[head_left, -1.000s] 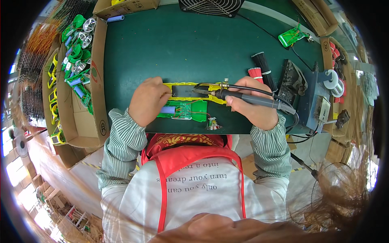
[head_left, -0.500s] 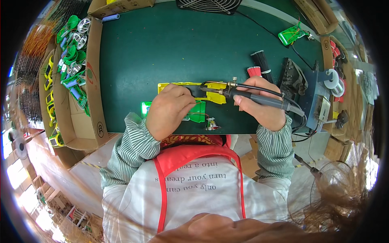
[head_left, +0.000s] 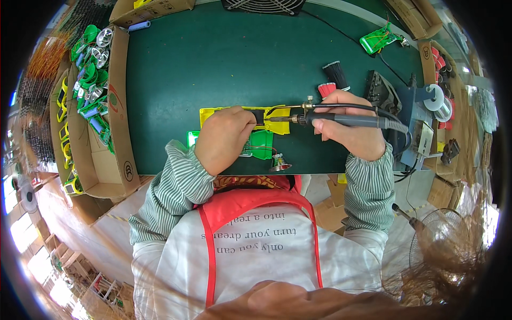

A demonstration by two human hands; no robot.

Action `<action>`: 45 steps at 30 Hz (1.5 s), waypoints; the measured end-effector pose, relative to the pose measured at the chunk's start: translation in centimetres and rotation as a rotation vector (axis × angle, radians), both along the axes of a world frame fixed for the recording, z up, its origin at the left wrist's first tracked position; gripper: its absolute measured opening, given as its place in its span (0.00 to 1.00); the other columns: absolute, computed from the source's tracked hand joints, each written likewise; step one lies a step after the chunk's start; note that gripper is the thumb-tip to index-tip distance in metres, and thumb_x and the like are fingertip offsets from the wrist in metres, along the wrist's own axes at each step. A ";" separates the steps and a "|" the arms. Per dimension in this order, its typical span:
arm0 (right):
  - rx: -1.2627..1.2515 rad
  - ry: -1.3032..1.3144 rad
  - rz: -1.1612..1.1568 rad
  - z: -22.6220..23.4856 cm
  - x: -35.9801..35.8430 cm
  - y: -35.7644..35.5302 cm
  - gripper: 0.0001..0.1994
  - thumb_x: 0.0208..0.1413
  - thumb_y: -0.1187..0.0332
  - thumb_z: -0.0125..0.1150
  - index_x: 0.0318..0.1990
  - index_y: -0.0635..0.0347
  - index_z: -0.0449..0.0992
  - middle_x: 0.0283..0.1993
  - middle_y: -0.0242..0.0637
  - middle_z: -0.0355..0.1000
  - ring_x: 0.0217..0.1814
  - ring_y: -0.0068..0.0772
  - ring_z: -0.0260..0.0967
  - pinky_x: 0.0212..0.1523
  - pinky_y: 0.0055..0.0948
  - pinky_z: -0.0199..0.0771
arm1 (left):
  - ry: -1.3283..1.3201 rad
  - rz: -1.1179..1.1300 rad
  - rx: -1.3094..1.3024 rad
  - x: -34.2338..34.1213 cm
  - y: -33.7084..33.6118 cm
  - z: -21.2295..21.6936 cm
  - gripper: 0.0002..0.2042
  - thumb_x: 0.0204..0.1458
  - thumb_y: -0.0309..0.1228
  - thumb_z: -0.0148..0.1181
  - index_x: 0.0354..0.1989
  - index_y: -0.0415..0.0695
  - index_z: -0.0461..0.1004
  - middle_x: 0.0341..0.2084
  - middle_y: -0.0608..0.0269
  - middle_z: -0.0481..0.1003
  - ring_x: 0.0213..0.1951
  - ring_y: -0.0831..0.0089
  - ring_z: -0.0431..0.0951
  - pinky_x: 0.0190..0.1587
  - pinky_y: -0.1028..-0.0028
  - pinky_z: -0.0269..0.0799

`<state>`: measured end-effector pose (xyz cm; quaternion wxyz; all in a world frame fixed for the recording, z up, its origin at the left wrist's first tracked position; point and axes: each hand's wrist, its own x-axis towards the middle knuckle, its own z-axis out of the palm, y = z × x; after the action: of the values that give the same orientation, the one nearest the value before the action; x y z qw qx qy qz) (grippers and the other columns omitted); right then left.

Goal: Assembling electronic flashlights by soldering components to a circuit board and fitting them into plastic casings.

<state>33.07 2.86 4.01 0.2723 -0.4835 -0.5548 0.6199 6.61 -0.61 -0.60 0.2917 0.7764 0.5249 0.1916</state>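
My right hand (head_left: 349,125) grips a grey soldering iron (head_left: 352,120), with a thin dark tube and brass fitting along its upper side. Its tip points left over the yellow plastic casing (head_left: 278,128), by the right end of a dark panel (head_left: 259,116) in it. My left hand (head_left: 225,137) rests across the casing with fingers and thumb pressed together beside that panel; what they pinch is hidden. Just below lies a green plastic part (head_left: 261,145), partly under my left hand, with thin wires leading to a shiny cone reflector (head_left: 280,162) near the table edge.
A cardboard box (head_left: 118,96) of green assemblies stands at left. Right of the casing lie black (head_left: 336,76) and red wire bundles (head_left: 326,89), a blue soldering stand (head_left: 412,117) and a solder spool (head_left: 438,104). A green assembly (head_left: 376,41) lies far right; a fan grille (head_left: 264,5) stands behind.
The whole view has shifted slightly. My right hand has moved a little to the right, and the soldering iron now lies more level. My left hand keeps its place on the casing.
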 end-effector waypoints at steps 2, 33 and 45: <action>0.022 -0.066 0.098 -0.4 0.2 0.8 0.10 0.49 0.71 0.68 0.35 0.65 0.73 0.28 0.33 0.76 0.27 0.18 0.72 0.27 0.20 0.73 | 0.017 -0.024 -0.024 -0.1 0.4 0.2 0.05 0.51 0.26 0.59 0.33 0.39 0.76 0.29 0.53 0.75 0.34 0.54 0.76 0.38 0.63 0.72; -0.083 -0.084 0.289 -0.4 -1.0 4.1 0.12 0.50 0.68 0.68 0.35 0.65 0.73 0.27 0.34 0.75 0.27 0.21 0.73 0.28 0.21 0.73 | 0.083 -0.031 -0.057 0.2 0.6 -0.1 0.04 0.52 0.26 0.57 0.33 0.39 0.75 0.30 0.53 0.74 0.35 0.53 0.75 0.39 0.61 0.71; 0.005 -0.115 0.338 -0.4 -1.1 4.5 0.09 0.50 0.75 0.66 0.36 0.66 0.72 0.26 0.37 0.76 0.25 0.20 0.73 0.25 0.19 0.72 | 0.077 -0.022 -0.046 0.3 0.4 -0.3 0.04 0.52 0.26 0.57 0.33 0.38 0.74 0.31 0.53 0.74 0.36 0.53 0.75 0.39 0.61 0.71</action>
<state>31.95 7.32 3.57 0.1330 -0.4173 -0.6444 0.6269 6.94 -0.18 -0.89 0.2910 0.7820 0.5315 0.1462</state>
